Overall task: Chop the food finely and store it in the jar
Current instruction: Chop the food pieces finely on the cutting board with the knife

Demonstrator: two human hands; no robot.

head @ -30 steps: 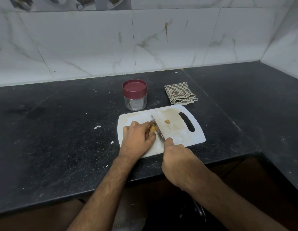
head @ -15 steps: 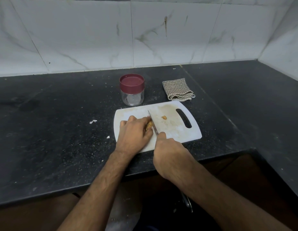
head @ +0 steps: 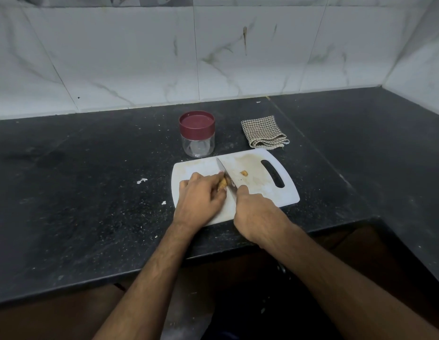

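A white cutting board (head: 257, 192) lies on the black counter near its front edge. My left hand (head: 200, 200) holds a small tan piece of food (head: 222, 184) down on the board. My right hand (head: 256, 217) grips the handle of a knife (head: 225, 176), whose blade rests against the right side of the food, tip pointing away from me. A small cut piece (head: 244, 173) lies to the right of the blade. Behind the board stands a clear jar (head: 197, 141) with a maroon lid on it; it looks empty.
A folded checked cloth (head: 263, 132) lies behind the board's right end. White crumbs (head: 141, 180) are scattered on the counter left of the board. The counter turns a corner on the right, with a marble-tiled wall behind.
The view has shifted slightly while the hands stay on the board. The knife blade remains against the food, with little visible movement.
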